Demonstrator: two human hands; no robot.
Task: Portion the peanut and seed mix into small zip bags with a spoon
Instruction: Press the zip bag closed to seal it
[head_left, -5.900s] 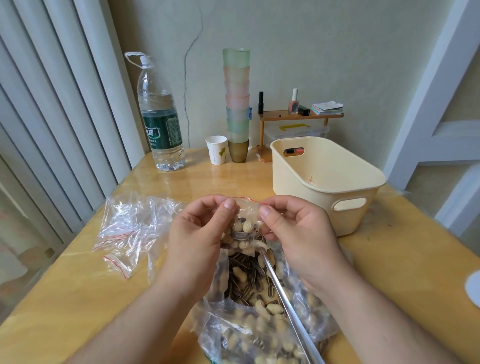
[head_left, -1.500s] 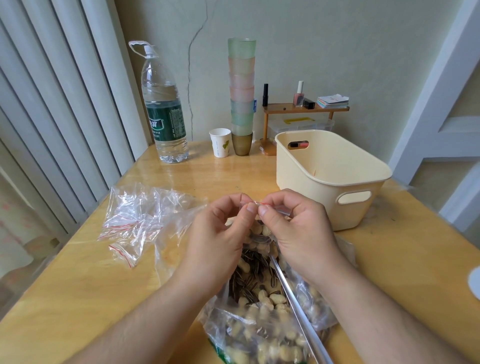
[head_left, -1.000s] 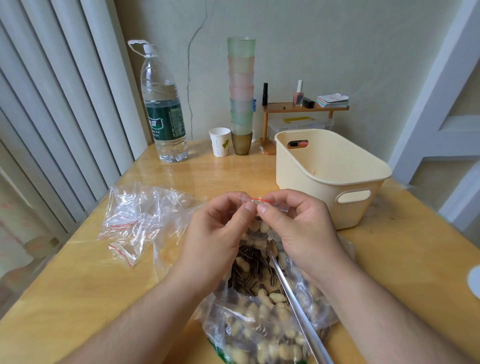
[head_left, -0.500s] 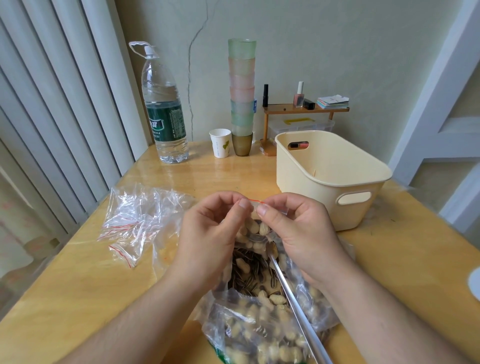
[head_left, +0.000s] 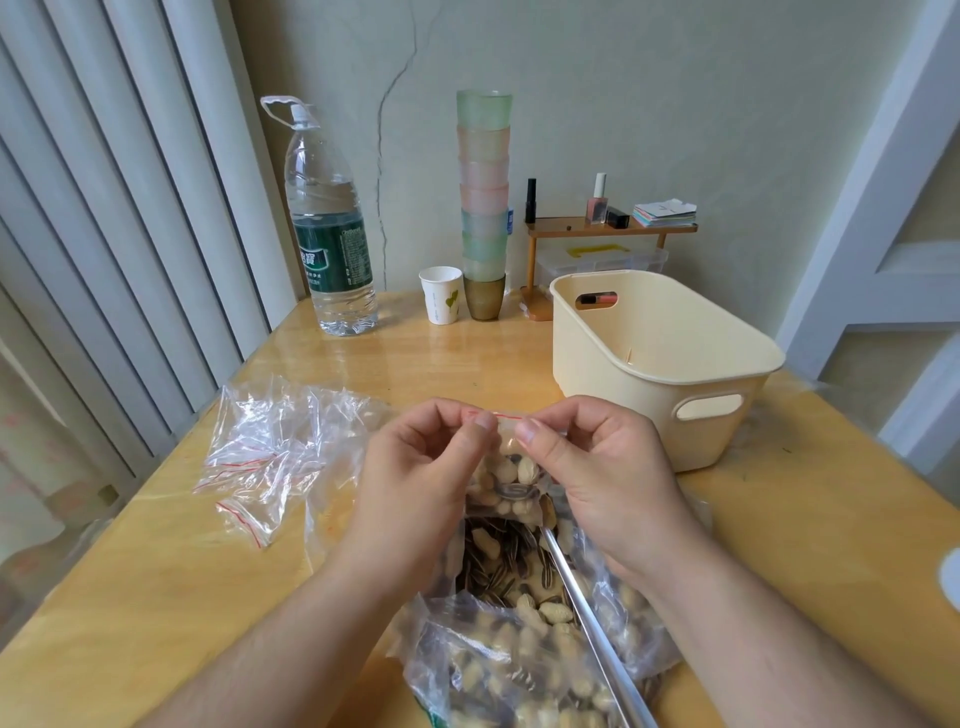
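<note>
- Left hand (head_left: 415, 483) and right hand (head_left: 602, 478) each pinch the red-lined top edge of the small zip bag (head_left: 506, 467), thumb against fingers.
- The small zip bag, holding peanuts and seeds, hangs directly above the open large bag of mix (head_left: 524, 623) on the table (head_left: 156, 597).
- The spoon (head_left: 587, 618) handle lies in the large bag.
- Empty zip bags (head_left: 270, 447) lie left of the hands; a cream basket (head_left: 654, 364) stands to the right.

Chinese char "寶" on water bottle (head_left: 332, 244) green label; rest of print illegible.
</note>
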